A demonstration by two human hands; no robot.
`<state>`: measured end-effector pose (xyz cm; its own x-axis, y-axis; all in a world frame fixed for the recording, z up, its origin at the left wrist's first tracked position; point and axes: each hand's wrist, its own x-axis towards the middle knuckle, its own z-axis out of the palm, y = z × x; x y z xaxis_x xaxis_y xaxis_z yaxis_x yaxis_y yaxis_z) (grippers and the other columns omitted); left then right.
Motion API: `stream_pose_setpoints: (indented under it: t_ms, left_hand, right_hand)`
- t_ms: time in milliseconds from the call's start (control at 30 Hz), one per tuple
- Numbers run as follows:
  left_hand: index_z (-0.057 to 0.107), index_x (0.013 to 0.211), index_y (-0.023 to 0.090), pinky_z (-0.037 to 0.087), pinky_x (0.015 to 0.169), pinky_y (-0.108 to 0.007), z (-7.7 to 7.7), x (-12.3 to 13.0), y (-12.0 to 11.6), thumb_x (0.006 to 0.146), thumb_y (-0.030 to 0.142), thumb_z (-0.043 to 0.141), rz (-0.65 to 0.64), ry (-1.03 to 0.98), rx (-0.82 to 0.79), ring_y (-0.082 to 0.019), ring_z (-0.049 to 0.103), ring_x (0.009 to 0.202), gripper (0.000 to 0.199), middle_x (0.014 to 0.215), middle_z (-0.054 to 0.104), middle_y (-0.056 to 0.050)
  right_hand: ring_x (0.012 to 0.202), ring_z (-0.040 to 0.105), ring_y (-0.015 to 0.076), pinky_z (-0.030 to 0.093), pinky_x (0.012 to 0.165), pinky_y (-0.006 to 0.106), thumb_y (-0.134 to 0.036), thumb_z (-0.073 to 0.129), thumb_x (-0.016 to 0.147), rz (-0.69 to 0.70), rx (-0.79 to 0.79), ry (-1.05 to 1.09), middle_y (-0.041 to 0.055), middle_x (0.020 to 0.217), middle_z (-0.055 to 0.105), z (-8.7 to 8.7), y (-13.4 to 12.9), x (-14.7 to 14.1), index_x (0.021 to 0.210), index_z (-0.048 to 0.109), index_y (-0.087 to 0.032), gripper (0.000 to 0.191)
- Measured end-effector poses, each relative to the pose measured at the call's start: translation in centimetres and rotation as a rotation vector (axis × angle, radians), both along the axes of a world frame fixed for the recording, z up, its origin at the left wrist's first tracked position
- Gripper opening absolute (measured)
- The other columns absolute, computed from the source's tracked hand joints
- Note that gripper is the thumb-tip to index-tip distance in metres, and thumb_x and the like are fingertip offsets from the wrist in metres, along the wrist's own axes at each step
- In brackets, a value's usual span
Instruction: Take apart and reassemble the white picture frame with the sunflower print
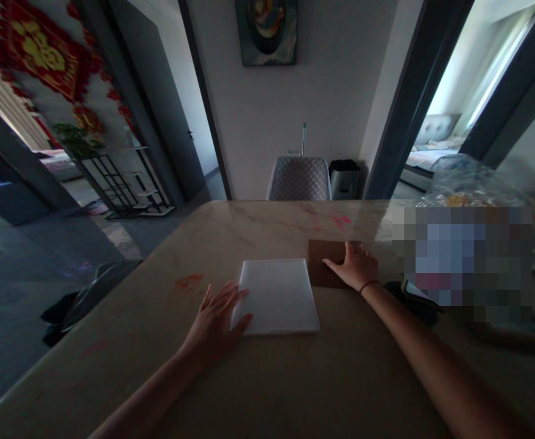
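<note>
A flat white rectangular piece [276, 297], like a stack of paper or a thin panel, lies on the table in front of me. My left hand [224, 314] rests at its left edge, fingers spread, with the thumb and fingertips over the white surface. To its right and a little farther away lies a flat brown rectangular piece [325, 262]. My right hand [356, 267], with a dark band at the wrist, lies on the right part of the brown piece, thumb stretched out to the left. That hand hides the brown piece's right side.
The marble-patterned table [258, 384] carries red stains. At the right are a clear plastic bag [473, 180], a dark object [420, 299] and a pixelated area. A quilted grey chair [298, 178] stands beyond the far edge, beside a bin [344, 182].
</note>
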<state>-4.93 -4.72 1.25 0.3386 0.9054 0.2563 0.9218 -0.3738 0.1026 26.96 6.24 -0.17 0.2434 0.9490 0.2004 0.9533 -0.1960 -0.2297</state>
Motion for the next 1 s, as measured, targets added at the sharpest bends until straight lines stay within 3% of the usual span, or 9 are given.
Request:
stream_pose_setpoints:
  t_ms: [200, 367, 433, 567, 700, 800, 900, 1000]
  left_hand:
    - [0.048, 0.12, 0.021, 0.023, 0.103, -0.054, 0.0, -0.1, 0.1, 0.083, 0.042, 0.043, 0.0, -0.006, 0.003, -0.026, 0.042, 0.122, 0.042, 0.128, 0.051, -0.012]
    - [0.048, 0.12, 0.02, 0.026, 0.103, -0.053, -0.1, -0.1, 0.1, 0.083, 0.04, 0.044, 0.001, -0.039, -0.017, -0.026, 0.042, 0.121, 0.043, 0.128, 0.05, -0.012]
    - [0.049, 0.12, 0.021, 0.026, 0.103, -0.052, -0.2, -0.1, 0.2, 0.083, 0.039, 0.044, -0.003, -0.061, -0.011, -0.026, 0.042, 0.121, 0.041, 0.128, 0.051, -0.011]
    - [0.049, 0.12, 0.02, 0.026, 0.102, -0.052, -0.2, -0.2, 0.2, 0.084, 0.038, 0.043, -0.002, -0.072, -0.02, -0.026, 0.043, 0.121, 0.041, 0.127, 0.052, -0.012]
    - [0.049, 0.12, 0.019, 0.026, 0.102, -0.052, -0.3, -0.2, 0.3, 0.083, 0.038, 0.043, 0.011, -0.064, -0.031, -0.026, 0.042, 0.121, 0.042, 0.128, 0.051, -0.013]
    - [0.049, 0.12, 0.021, 0.027, 0.102, -0.052, -0.4, -0.2, 0.3, 0.083, 0.038, 0.044, 0.011, -0.073, -0.021, -0.026, 0.044, 0.12, 0.041, 0.127, 0.052, -0.012]
    - [0.049, 0.12, 0.021, 0.028, 0.101, -0.052, -0.4, -0.2, 0.2, 0.083, 0.036, 0.044, 0.01, -0.073, -0.017, -0.026, 0.044, 0.12, 0.04, 0.126, 0.052, -0.012]
    - [0.049, 0.12, 0.021, 0.028, 0.102, -0.052, -0.4, -0.2, 0.2, 0.084, 0.037, 0.043, 0.012, -0.073, -0.017, -0.026, 0.044, 0.12, 0.04, 0.126, 0.052, -0.011]
  right_hand:
    - [0.122, 0.036, 0.0364, 0.03, 0.094, 0.045, -0.074, 0.04, 0.067, 0.119, -0.153, 0.06, 0.0193, 0.138, 0.032, 0.2, 2.6, 2.1, 0.133, 0.038, -0.019, 0.086]
    - [0.113, 0.047, 0.0294, 0.036, 0.09, 0.042, -0.042, 0.034, 0.082, 0.089, -0.066, 0.068, 0.0139, 0.134, 0.04, -0.3, 3.2, 2.0, 0.129, 0.045, -0.021, 0.052]
    - [0.111, 0.048, 0.0293, 0.037, 0.089, 0.043, -0.029, 0.035, 0.081, 0.085, -0.043, 0.022, 0.0129, 0.137, 0.037, -0.1, 3.1, 1.6, 0.124, 0.05, -0.021, 0.047]
    - [0.119, 0.04, 0.031, 0.031, 0.095, 0.045, -0.018, 0.043, 0.073, 0.213, -0.048, -0.133, 0.0067, 0.137, 0.04, 0.5, 2.7, 0.8, 0.113, 0.06, -0.023, 0.044]
    - [0.124, 0.033, 0.0324, 0.024, 0.099, 0.05, -0.011, 0.043, 0.074, 0.351, -0.063, -0.247, 0.008, 0.136, 0.041, 0.9, 2.5, 0.6, 0.119, 0.056, -0.023, 0.048]
    - [0.124, 0.034, 0.0314, 0.02, 0.099, 0.054, -0.009, 0.036, 0.081, 0.421, -0.03, -0.309, 0.0075, 0.139, 0.037, 1.3, 2.6, 0.4, 0.11, 0.062, -0.023, 0.041]
    - [0.125, 0.033, 0.0309, 0.016, 0.1, 0.055, -0.01, 0.033, 0.085, 0.454, -0.019, -0.388, 0.008, 0.139, 0.037, 1.7, 2.8, 0.1, 0.093, 0.068, -0.018, 0.036]
    - [0.123, 0.036, 0.0305, 0.018, 0.098, 0.056, -0.011, 0.032, 0.085, 0.409, -0.013, -0.425, 0.0118, 0.139, 0.036, 2.0, 2.7, -0.1, 0.096, 0.065, -0.017, 0.035]
